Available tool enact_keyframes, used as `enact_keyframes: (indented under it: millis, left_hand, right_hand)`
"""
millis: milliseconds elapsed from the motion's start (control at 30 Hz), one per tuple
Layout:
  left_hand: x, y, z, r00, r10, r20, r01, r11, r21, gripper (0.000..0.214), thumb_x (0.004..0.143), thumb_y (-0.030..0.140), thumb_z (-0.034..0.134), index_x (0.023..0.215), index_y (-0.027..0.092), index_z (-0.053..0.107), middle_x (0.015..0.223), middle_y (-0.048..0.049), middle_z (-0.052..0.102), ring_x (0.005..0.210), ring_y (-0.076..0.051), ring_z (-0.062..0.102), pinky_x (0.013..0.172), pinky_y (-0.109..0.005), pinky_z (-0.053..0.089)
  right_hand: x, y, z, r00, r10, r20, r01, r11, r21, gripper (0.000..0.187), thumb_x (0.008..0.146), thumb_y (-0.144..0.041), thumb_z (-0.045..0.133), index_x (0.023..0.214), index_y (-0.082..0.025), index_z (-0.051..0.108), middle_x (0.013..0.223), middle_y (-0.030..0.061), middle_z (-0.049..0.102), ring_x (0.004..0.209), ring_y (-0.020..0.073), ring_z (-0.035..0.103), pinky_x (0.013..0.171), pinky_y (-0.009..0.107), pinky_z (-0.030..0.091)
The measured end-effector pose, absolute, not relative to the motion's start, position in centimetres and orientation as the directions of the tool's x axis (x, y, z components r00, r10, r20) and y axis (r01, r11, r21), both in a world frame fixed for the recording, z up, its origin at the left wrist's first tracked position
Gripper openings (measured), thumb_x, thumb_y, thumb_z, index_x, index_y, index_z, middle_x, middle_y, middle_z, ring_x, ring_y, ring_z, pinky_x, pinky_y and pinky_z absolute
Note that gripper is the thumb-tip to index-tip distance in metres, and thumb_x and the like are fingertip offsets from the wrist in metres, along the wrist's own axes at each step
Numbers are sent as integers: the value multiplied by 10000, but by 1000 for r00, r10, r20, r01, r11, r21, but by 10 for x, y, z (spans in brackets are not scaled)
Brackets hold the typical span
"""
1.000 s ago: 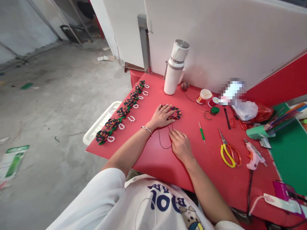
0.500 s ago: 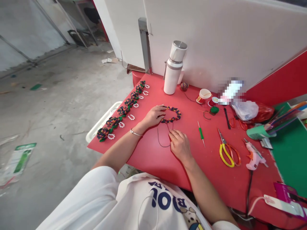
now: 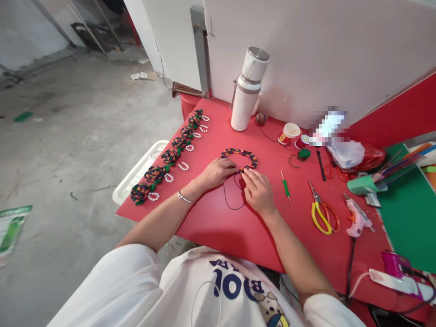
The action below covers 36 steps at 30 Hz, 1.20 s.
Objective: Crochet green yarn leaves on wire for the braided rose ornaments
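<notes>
A ring of multicoloured braided cord lies on the red table. My left hand and my right hand meet at the ring's near edge, both pinching it with fingers closed. A thin black string loops on the table below the hands. Along the table's left edge runs a row of several multicoloured braided rosettes, each with a small pearl loop beside it.
A white flask stands at the back by the wall. Right of my hands lie a green-handled tool, yellow and orange scissors, a pink glue gun and a paper cup. A white tray sits below the table's left edge.
My left hand slid off the top of the ring to its near edge. My right hand moved up from the black string to the ring, beside the left hand.
</notes>
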<state>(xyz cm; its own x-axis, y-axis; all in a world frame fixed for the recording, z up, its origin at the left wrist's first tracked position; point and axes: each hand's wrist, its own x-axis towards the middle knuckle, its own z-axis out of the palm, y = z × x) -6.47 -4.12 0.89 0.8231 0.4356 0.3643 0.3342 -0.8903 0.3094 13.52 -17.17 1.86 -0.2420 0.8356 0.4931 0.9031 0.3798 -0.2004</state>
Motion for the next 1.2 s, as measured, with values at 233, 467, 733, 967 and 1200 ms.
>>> enact_keyframes:
  millis: [233,467,733,967,1200]
  left_hand:
    - [-60,-49,16,824,451,342,400,-892,212,343,1058,257,428,1072,204,766,1036,-113,713,977,-223,601,837,-366,496]
    - [-63,-47,10,827,473,305,421,-879,223,345,1030,216,458,1213,265,747,1034,-100,693,932,-218,582,779,-357,464]
    - [-54,-61,24,832,463,306,430,-886,170,289,915,187,537,1094,210,762,1222,-104,706,1077,-270,587,881,-437,444]
    - [-50,-67,20,826,484,287,438,-873,212,380,939,162,472,1256,176,682,1159,-124,727,1053,-259,622,911,-430,448]
    - [-44,-70,16,818,504,276,488,-863,128,385,1032,317,417,1302,184,657,1131,-136,708,1028,-284,593,872,-453,427]
  right_hand:
    - [136,-141,13,-256,910,326,920,333,-208,407,956,-164,495,1326,-131,662,1277,170,712,1239,302,621,1100,489,498]
    - [148,-143,6,-232,914,332,887,339,-313,448,953,-120,471,1352,-194,661,1337,136,685,1332,278,585,1165,500,477]
    - [148,-140,6,-220,899,378,898,338,-282,412,936,-124,491,1296,-180,684,1464,124,601,1480,303,426,1183,506,451]
    - [145,-142,15,-213,935,282,930,282,-235,389,939,-158,529,1291,-200,687,1199,123,714,1171,288,583,985,445,513]
    - [150,-142,6,-156,898,410,874,320,-367,425,876,-41,472,1198,-167,719,1235,110,723,1231,243,591,1103,408,487]
